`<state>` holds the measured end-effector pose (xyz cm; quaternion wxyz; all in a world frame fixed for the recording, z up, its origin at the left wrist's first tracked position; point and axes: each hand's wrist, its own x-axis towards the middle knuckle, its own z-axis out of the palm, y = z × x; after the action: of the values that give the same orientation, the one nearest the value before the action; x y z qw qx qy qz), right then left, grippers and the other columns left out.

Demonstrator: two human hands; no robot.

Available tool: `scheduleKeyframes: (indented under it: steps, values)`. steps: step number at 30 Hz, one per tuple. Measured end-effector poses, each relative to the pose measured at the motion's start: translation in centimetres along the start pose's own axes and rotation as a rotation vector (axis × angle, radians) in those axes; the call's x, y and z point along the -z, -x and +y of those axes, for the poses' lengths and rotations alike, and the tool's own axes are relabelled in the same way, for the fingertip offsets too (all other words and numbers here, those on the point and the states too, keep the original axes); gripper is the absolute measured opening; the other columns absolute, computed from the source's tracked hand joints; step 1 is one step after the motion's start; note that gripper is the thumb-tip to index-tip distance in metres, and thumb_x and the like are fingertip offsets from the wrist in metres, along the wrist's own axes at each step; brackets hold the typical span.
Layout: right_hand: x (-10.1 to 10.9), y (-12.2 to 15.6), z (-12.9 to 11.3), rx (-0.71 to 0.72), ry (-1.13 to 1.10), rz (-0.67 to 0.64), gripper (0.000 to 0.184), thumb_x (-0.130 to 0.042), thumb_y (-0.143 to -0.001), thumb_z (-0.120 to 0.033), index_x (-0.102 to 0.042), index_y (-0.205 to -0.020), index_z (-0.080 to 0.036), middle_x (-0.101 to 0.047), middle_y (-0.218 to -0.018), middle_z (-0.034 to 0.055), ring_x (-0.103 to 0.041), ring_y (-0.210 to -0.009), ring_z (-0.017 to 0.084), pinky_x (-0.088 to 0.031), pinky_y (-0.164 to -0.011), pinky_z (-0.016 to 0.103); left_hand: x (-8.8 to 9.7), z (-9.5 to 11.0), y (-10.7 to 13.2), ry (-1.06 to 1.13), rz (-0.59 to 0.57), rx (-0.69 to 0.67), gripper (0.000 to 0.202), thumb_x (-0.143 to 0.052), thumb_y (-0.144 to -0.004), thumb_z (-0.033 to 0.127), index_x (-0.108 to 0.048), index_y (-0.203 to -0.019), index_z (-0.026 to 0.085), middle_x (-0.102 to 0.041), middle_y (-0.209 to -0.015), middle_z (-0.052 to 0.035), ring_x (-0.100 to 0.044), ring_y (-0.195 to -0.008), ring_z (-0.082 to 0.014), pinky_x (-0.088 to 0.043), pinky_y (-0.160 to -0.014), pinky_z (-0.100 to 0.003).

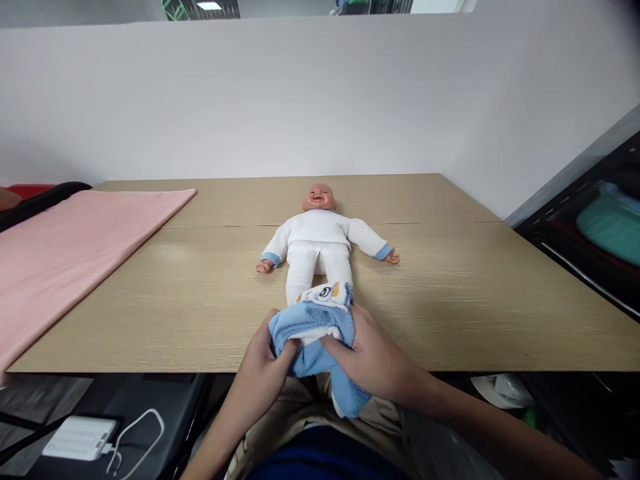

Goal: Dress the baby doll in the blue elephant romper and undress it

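Observation:
A blue and white fleece garment (314,327) with a cartoon animal face is bunched up at the table's front edge. My left hand (267,353) grips its left side, with the thumb at the white opening. On the other side, my right hand (373,350) holds the cloth, its thumb also pushed into the opening. One blue part hangs below the table edge. Just beyond lies a baby doll (320,233) on its back, head away from me and arms spread, in a white suit with blue cuffs. The garment hides the doll's lower legs and feet.
The wooden table (210,280) meets a white wall (280,100) at the back. A pink cloth (100,247) covers the left side. Below left, a white power bank (80,437) with a cable rests on a dark seat. A black rack (595,233) stands at right.

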<state>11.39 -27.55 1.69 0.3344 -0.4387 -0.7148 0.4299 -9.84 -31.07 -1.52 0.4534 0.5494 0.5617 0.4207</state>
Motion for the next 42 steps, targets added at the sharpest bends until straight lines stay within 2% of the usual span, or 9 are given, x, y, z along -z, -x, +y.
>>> scheduleKeyframes:
  steps: [5, 12, 19, 22, 25, 29, 34, 39, 42]
  values:
    - [-0.3, -0.4, -1.0, -0.013, 0.191, -0.045, 0.026, -0.066, -0.091, -0.018, -0.076, -0.115, -0.02, -0.08, -0.123, 0.0143, -0.074, -0.123, 0.036, -0.056, -0.115, 0.055, 0.7, 0.7, 1.2, -0.077, -0.041, 0.004, 0.021, -0.058, -0.11, 0.043, -0.059, -0.116, 0.023, -0.064, -0.1, 0.0, -0.061, -0.094, -0.021, -0.05, -0.084, -0.03]
    - [-0.6, -1.4, -2.5, -0.069, 0.271, -0.099, 0.022, -0.065, -0.095, -0.023, -0.075, -0.114, -0.019, -0.08, -0.123, 0.0155, -0.074, -0.12, 0.038, -0.057, -0.111, 0.056, 1.3, 1.1, 1.9, -0.126, -0.037, 0.038, 0.02, -0.055, -0.112, 0.042, -0.057, -0.123, 0.026, -0.065, -0.106, -0.0002, -0.062, -0.101, -0.0233, -0.049, -0.088, -0.032]
    - [-0.9, -1.6, -1.1, -0.07, 0.312, -0.264, 0.058, -0.07, -0.088, -0.021, -0.065, -0.146, -0.019, -0.063, -0.159, 0.019, -0.055, -0.153, 0.039, -0.044, -0.13, 0.06, 1.4, -1.5, 1.6, -0.262, 0.044, -0.043, 0.016, -0.061, -0.104, 0.036, -0.065, -0.114, 0.024, -0.071, -0.106, -0.0062, -0.066, -0.101, -0.0304, -0.051, -0.088, -0.04]
    - [-2.2, -0.9, -0.3, -0.09, 0.528, -0.194, 0.051, -0.065, -0.094, -0.022, -0.066, -0.144, -0.014, -0.053, -0.166, 0.0255, -0.05, -0.157, 0.045, -0.044, -0.129, 0.065, 0.5, -3.2, 1.5, -0.281, 0.108, -0.079, 0.023, -0.061, -0.104, 0.034, -0.067, -0.124, 0.024, -0.073, -0.12, -0.0111, -0.066, -0.115, -0.0353, -0.051, -0.101, -0.048]
    - [-3.3, -0.6, 0.3, -0.114, 0.615, -0.179, 0.04, -0.059, -0.099, -0.02, -0.07, -0.137, -0.013, -0.062, -0.155, 0.0261, -0.064, -0.142, 0.044, -0.054, -0.12, 0.063, 0.0, -4.1, 1.2, -0.261, 0.102, -0.042, 0.018, -0.06, -0.104, 0.033, -0.067, -0.118, 0.024, -0.073, -0.117, -0.0112, -0.066, -0.112, -0.0351, -0.052, -0.099, -0.047]
    - [-3.6, -0.8, 1.3, -0.108, 0.531, -0.196, 0.037, -0.061, -0.095, -0.016, -0.07, -0.132, -0.015, -0.075, -0.136, 0.0207, -0.073, -0.128, 0.04, -0.058, -0.114, 0.056, 0.0, -3.6, 0.5, -0.094, 0.012, 0.006, 0.013, -0.06, -0.105, 0.032, -0.062, -0.114, 0.023, -0.073, -0.105, -0.0057, -0.067, -0.1, -0.028, -0.053, -0.092, -0.039]
    - [-3.1, -0.7, 3.0, -0.087, 0.322, -0.103, 0.047, -0.063, -0.093, -0.02, -0.064, -0.139, -0.014, -0.076, -0.139, 0.0217, -0.072, -0.132, 0.04, -0.058, -0.114, 0.058, -0.1, -2.7, -0.5, 0.113, 0.063, -0.01, 0.028, -0.069, -0.101, 0.034, -0.06, -0.125, 0.022, -0.072, -0.109, -0.0048, -0.066, -0.1, -0.0232, -0.054, -0.088, -0.031]
    - [-2.3, -0.2, 3.6, 0.005, 0.176, -0.049, 0.037, -0.063, -0.095, -0.023, -0.068, -0.132, -0.018, -0.079, -0.133, 0.0186, -0.077, -0.125, 0.038, -0.061, -0.11, 0.059, 0.4, -2.8, -0.9, 0.146, -0.007, -0.049, 0.035, -0.073, -0.101, 0.029, -0.061, -0.133, 0.021, -0.072, -0.126, -0.0087, -0.067, -0.117, -0.025, -0.054, -0.1, -0.032]
    - [-2.4, 0.2, 3.6, 0.082, 0.164, 0.015, 0.055, -0.065, -0.09, -0.017, -0.064, -0.145, -0.017, -0.076, -0.142, 0.019, -0.074, -0.133, 0.039, -0.061, -0.115, 0.058, 0.4, -3.1, -0.5, 0.229, -0.017, -0.076, 0.039, -0.074, -0.101, 0.027, -0.061, -0.138, 0.022, -0.072, -0.137, -0.0108, -0.068, -0.127, -0.0262, -0.054, -0.105, -0.033]
